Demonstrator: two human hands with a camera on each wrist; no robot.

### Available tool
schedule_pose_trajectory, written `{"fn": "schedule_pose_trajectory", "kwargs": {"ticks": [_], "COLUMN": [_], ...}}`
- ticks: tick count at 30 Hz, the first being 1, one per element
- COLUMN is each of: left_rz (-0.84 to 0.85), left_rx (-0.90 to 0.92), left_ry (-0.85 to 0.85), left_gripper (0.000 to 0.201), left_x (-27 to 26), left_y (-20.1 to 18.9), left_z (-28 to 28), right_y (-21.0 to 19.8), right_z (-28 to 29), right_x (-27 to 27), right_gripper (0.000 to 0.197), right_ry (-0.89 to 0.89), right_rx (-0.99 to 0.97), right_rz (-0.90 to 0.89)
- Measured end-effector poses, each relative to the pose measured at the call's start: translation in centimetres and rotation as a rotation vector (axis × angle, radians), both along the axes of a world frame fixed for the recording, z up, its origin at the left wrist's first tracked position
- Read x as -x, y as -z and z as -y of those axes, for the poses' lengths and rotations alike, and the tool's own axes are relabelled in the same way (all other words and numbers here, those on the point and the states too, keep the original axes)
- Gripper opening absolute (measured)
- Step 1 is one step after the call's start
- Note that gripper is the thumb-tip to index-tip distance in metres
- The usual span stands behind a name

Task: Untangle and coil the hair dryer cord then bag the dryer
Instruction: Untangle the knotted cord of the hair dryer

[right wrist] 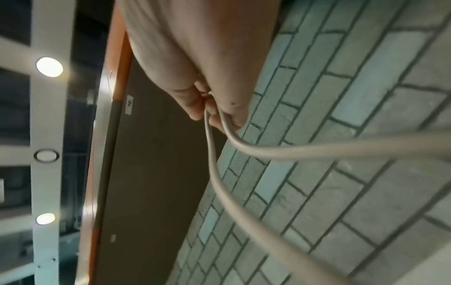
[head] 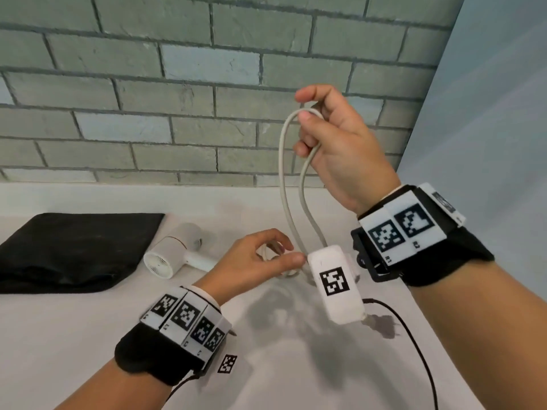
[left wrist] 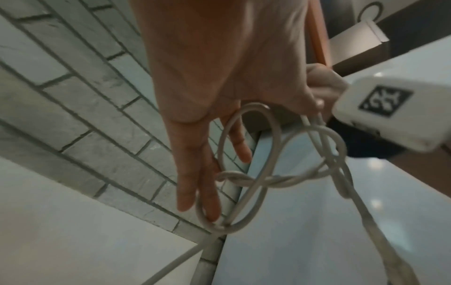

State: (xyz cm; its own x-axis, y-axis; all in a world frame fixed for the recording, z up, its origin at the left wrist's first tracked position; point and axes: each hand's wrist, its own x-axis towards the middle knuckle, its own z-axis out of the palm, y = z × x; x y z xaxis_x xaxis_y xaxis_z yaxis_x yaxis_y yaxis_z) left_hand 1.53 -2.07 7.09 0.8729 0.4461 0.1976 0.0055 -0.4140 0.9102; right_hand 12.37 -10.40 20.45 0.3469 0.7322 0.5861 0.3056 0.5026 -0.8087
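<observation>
A white hair dryer point(head: 180, 253) lies on its side on the white counter point(head: 88, 335), beside a flat black bag point(head: 74, 250) at the left. Its pale cord point(head: 281, 173) rises in a long loop to my right hand point(head: 310, 122), which grips the top of the loop well above the counter. In the right wrist view two strands of the cord point(right wrist: 217, 185) hang from the right hand point(right wrist: 209, 108). Low over the counter, my left hand point(head: 284, 255) pinches the cord at a tangle between thumb and forefinger. The left wrist view shows the twisted, knotted loops point(left wrist: 253, 181) beside my straight fingers point(left wrist: 187, 192).
A grey brick wall point(head: 177, 99) stands close behind the counter. A thin black cable point(head: 414, 335) trails from my right wrist device across the counter's right side. A small square marker tag point(head: 227, 363) lies near my left wrist.
</observation>
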Motion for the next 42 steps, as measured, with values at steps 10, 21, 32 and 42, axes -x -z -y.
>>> {"fn": "schedule_pose_trajectory", "kwargs": {"ticks": [10,21,32,42], "left_rz": [-0.049,0.1,0.203,0.145], "left_rx": [-0.239,-0.044,0.118,0.304], "left_ry": [-0.069,-0.345,-0.357,-0.08], "left_gripper": [0.017,0.029,0.029,0.02], "left_x": [-0.4,-0.3,0.0,1.3], "left_y": [-1.4,-0.3,-0.8,-0.7], "left_z": [-0.4,-1.9,-2.1,-2.8], "right_y": [0.2,7.1,10.5,9.1], "right_z": [1.3,4.2,4.3,3.7], "right_x": [-2.3,-3.3,-1.5,-2.1], "right_gripper": [0.022,0.014,0.042,0.009], "right_ry": [0.038,0.526,-0.13,-0.111], "right_rx": [-0.039,0.384,0.693,0.608], "right_rz": [-0.074,0.764,0.39,0.317]}}
